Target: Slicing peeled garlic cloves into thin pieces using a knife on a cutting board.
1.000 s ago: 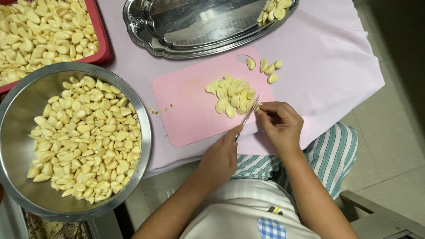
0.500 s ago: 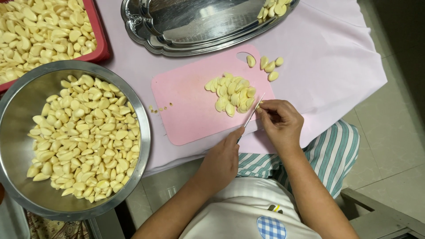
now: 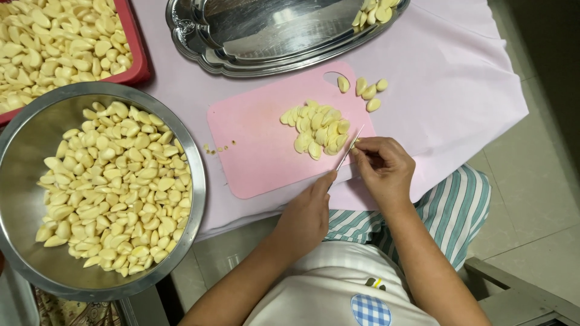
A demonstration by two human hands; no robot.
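My left hand [image 3: 308,211] grips a small knife [image 3: 349,151] whose thin blade slants up to the right over the near right corner of a pink cutting board [image 3: 260,151]. My right hand [image 3: 383,169] pinches a peeled garlic clove [image 3: 355,143] against the blade tip. Just beyond the blade, a pile of cut garlic pieces [image 3: 317,127] lies on the board. Several whole cloves [image 3: 365,92] lie at the board's far right corner.
A large steel bowl [image 3: 193,181] full of peeled cloves stands to the left. A red tray [image 3: 138,66] of cloves sits at the far left. A steel platter [image 3: 272,42] with a few cloves lies behind the board. A pale pink cloth [image 3: 459,90] covers the table.
Hardly anything differs: both hands stay at the board's near right corner with the blade against the clove, and the blade tip has shifted only slightly.
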